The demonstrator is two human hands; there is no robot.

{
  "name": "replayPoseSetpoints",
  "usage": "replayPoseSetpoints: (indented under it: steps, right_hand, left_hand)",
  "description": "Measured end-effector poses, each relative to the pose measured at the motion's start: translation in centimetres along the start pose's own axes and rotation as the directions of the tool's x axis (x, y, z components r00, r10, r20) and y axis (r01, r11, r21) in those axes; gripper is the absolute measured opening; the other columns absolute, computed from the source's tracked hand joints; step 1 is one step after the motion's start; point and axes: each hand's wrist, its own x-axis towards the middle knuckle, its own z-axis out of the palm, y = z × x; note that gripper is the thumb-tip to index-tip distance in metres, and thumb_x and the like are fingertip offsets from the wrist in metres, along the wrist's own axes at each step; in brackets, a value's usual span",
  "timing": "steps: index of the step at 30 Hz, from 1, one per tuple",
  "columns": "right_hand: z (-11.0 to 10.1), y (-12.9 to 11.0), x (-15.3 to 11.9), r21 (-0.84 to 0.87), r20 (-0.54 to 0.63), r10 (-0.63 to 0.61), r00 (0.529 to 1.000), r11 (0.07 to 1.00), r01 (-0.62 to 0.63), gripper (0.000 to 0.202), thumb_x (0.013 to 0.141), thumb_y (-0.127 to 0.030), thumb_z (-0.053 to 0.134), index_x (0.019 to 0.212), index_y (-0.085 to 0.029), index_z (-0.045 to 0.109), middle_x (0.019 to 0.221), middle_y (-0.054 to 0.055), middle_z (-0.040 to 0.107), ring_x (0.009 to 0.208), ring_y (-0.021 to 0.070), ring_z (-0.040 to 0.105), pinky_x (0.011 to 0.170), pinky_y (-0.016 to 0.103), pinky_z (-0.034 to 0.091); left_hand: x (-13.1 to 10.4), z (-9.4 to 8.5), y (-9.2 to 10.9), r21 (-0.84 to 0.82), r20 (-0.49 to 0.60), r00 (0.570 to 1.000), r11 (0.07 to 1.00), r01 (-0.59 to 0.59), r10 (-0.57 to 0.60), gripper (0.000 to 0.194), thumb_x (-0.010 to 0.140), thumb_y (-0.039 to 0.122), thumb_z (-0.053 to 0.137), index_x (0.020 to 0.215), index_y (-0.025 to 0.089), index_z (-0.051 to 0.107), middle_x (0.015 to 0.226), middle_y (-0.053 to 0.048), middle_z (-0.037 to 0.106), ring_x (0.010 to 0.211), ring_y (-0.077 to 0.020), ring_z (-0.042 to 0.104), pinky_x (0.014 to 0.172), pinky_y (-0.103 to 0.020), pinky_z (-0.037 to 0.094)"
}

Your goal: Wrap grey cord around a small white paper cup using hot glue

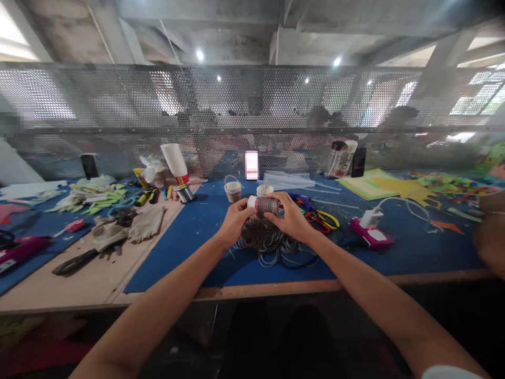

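Both hands hold one small cylinder wound with grey-brown cord, lying sideways, its white end toward the left. My left hand has its fingers closed on the white end. My right hand wraps its fingers round the other end. Under the hands a loose heap of grey cord lies on the blue mat. Just behind them stand a small cup with a handle and a second cup, partly hidden by the cylinder and fingers.
Pliers with yellow and red handles lie right of the cord, near a pink power block. Gloves and a black-handled tool lie left. Stacked paper cups, a lit phone and a bottle stand behind.
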Motion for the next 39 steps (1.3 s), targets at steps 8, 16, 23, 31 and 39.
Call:
replayPoseSetpoints:
  steps: [8,16,23,31,39]
  right_hand:
    - [-0.03,-0.15,0.04,0.016,-0.012,-0.004,1.000,1.000,0.004,0.045,0.085,-0.028,0.069,0.126,-0.027,0.052,0.124,0.009,0.058,0.117,0.0264,0.057,0.100,0.046,0.048]
    - [-0.10,-0.38,0.01,0.059,-0.001,0.027,1.000,0.998,-0.027,0.043,0.085,-0.028,0.069,0.125,-0.025,0.053,0.124,0.010,0.057,0.117,0.0263,0.056,0.098,0.045,0.050]
    - [-0.42,-0.56,0.06,0.094,0.020,0.047,0.999,0.994,-0.048,0.042,0.087,-0.028,0.067,0.127,-0.027,0.053,0.128,0.010,0.056,0.121,0.0273,0.055,0.097,0.047,0.051]
    - [-0.50,-0.64,0.19,0.111,0.020,0.069,0.997,0.991,-0.071,0.040,0.087,-0.030,0.067,0.125,-0.025,0.055,0.127,0.010,0.057,0.117,0.0268,0.057,0.095,0.045,0.052]
    - [-0.38,-0.44,0.19,0.155,0.007,0.105,0.994,0.982,-0.105,0.041,0.087,-0.032,0.067,0.125,-0.024,0.054,0.127,0.010,0.058,0.114,0.0258,0.059,0.090,0.042,0.054]
  left_hand:
    - [0.00,0.04,0.02,-0.029,0.007,1.000,1.000,-0.013,0.013,0.011,0.068,0.017,0.070,0.078,0.015,0.066,0.071,0.002,0.062,0.061,-0.0085,0.053,0.059,-0.020,0.040]
    - [0.07,0.07,0.11,-0.015,-0.010,1.000,1.000,-0.018,0.018,0.011,0.066,0.019,0.072,0.075,0.015,0.067,0.071,0.000,0.063,0.062,-0.0099,0.054,0.060,-0.022,0.042]
    - [-0.03,0.14,0.33,-0.015,-0.013,1.000,1.000,-0.011,0.011,0.012,0.066,0.021,0.075,0.072,0.015,0.066,0.069,0.001,0.063,0.061,-0.0096,0.054,0.061,-0.022,0.041]
    - [0.15,-0.11,0.04,0.040,-0.010,0.999,0.998,-0.040,0.040,0.014,0.068,0.022,0.077,0.072,0.014,0.066,0.069,0.001,0.063,0.062,-0.0100,0.054,0.061,-0.023,0.040]
    - [-0.22,0.20,0.54,0.011,0.013,0.999,0.999,-0.037,0.037,0.017,0.072,0.027,0.076,0.083,0.015,0.070,0.074,0.000,0.065,0.065,-0.0106,0.055,0.061,-0.022,0.041]
